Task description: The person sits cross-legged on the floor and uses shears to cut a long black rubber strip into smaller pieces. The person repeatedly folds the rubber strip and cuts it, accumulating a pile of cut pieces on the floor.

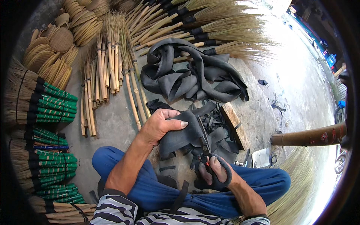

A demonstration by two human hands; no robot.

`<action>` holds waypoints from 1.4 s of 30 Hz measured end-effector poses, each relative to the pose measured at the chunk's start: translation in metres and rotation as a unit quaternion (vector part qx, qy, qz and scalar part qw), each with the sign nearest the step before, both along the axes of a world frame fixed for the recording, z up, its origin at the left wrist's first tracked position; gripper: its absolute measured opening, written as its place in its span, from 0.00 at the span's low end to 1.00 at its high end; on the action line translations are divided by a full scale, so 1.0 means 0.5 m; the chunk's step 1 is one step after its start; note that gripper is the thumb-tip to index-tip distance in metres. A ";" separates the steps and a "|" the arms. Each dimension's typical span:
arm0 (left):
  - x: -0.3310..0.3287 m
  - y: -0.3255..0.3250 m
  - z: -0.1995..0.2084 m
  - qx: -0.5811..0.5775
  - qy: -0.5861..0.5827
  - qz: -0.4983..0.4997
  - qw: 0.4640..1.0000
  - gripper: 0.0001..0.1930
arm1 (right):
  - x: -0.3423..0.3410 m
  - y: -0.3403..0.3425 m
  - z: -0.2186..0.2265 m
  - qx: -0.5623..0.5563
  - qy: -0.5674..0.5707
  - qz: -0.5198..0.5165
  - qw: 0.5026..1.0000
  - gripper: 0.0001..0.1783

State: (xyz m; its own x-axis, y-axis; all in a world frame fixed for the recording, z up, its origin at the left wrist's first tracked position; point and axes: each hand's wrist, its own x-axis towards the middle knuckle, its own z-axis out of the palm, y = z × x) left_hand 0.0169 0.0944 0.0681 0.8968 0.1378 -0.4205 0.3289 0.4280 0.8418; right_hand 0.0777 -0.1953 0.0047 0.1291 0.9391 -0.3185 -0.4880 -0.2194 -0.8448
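Observation:
In front of my lap, my left hand [165,125] pinches a sheet of black rubber [180,135], thumb on top and the fingers mostly hidden beneath. My right hand [216,173] is closed round the dark handles of a pair of scissors [203,141]. The blades lie along the right edge of the sheet, pointing away from me; whether they are parted is hard to make out. Cut black strips and scraps [221,135] lie under and beyond the scissors. Farther off rests a large heap of black rubber [195,71], folded and twisted on itself.
A wooden block [235,125] lies right of the scraps. Bamboo-handled brooms [108,71] fill the far side, with green-handled bundles [56,101] along the left. Woven discs [62,39] are stacked at far left. A brown pole [307,138] juts in from the right.

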 end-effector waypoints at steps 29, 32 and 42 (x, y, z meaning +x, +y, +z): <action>-0.040 -0.070 -0.024 0.146 -0.036 -0.231 0.961 0.11 | -0.114 -0.016 0.050 -0.017 0.018 -0.128 0.992 0.38; -0.047 -0.061 -0.008 0.148 -0.053 -0.150 0.976 0.12 | -0.121 -0.019 0.074 -0.025 -0.043 -0.190 0.981 0.36; -0.198 0.245 0.191 0.173 -0.208 0.402 0.875 0.12 | 0.024 -0.176 0.223 0.004 -0.287 -0.431 0.855 0.30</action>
